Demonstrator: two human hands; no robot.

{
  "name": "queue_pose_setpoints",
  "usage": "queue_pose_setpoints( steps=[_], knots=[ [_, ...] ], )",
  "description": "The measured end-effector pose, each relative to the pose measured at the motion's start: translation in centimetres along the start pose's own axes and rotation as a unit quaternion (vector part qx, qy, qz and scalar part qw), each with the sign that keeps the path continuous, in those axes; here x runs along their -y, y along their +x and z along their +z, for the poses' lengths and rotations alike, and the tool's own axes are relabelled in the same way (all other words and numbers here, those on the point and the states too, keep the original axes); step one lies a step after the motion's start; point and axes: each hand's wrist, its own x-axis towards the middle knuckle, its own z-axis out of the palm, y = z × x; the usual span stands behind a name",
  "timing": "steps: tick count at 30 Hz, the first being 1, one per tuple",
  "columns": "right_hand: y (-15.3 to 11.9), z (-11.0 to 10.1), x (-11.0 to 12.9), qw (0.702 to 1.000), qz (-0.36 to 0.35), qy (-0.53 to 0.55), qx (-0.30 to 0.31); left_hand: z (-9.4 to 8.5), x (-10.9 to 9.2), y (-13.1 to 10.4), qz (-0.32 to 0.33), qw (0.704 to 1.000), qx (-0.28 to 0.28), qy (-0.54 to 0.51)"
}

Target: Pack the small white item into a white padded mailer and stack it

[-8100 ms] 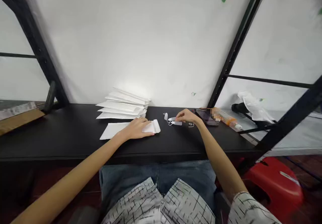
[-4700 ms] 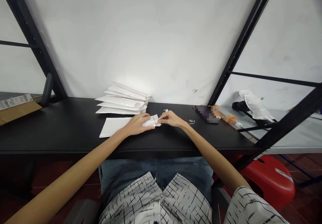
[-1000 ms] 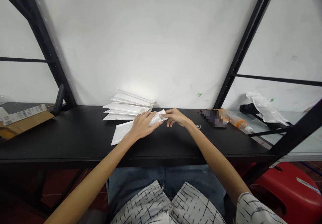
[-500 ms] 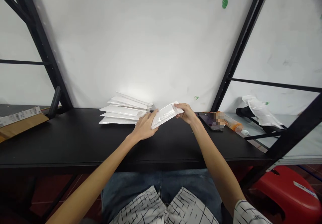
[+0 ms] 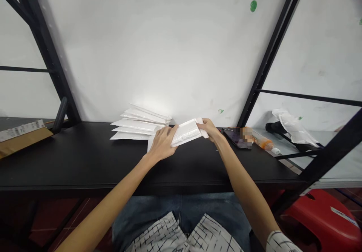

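Note:
A white padded envelope point(image 5: 186, 133) is lifted a little above the black table point(image 5: 85, 161), held between both my hands. My left hand point(image 5: 162, 144) grips its left half, fingers spread over the top. My right hand point(image 5: 210, 128) pinches the flap end on the right. Behind it, near the wall, lies a fanned stack of white padded envelopes point(image 5: 140, 123).
A dark phone point(image 5: 236, 138) and an orange-capped tube point(image 5: 264, 144) lie right of my right hand. Further right are a crumpled clear bag point(image 5: 292, 125) and black rack struts point(image 5: 268, 61). A cardboard box point(image 5: 19, 139) sits far left. A red stool point(image 5: 322, 216) stands below right.
The envelope left the table and turned sideways between both hands. Earlier my right hand took small white pieces from the table and brought them to the envelope's mouth.

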Motion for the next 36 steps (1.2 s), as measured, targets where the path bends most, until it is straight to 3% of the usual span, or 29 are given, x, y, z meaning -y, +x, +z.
queue_pose_setpoints(
  steps=[7,17,23,29,36],
  knots=[
    [-0.2,0.3,0.2,0.999,0.02,0.042,-0.024,0.1,0.1,-0.1,-0.006,1.0,-0.012,0.001],
    [-0.1,0.0,0.4,0.995,-0.029,0.086,-0.034,-0.4,-0.1,-0.2,-0.027,0.999,-0.026,-0.017],
    [0.0,0.0,0.8,0.99,-0.052,0.123,-0.034,-0.8,-0.5,0.1,-0.058,0.992,-0.033,-0.111],
    [0.0,-0.7,0.8,0.989,-0.048,0.128,-0.059,-1.2,0.3,0.3,-0.135,0.955,-0.093,-0.246],
    [-0.3,-0.3,0.7,0.994,-0.034,0.099,-0.041,-2.4,0.1,0.1,-0.146,0.957,-0.063,-0.244]
  ],
)
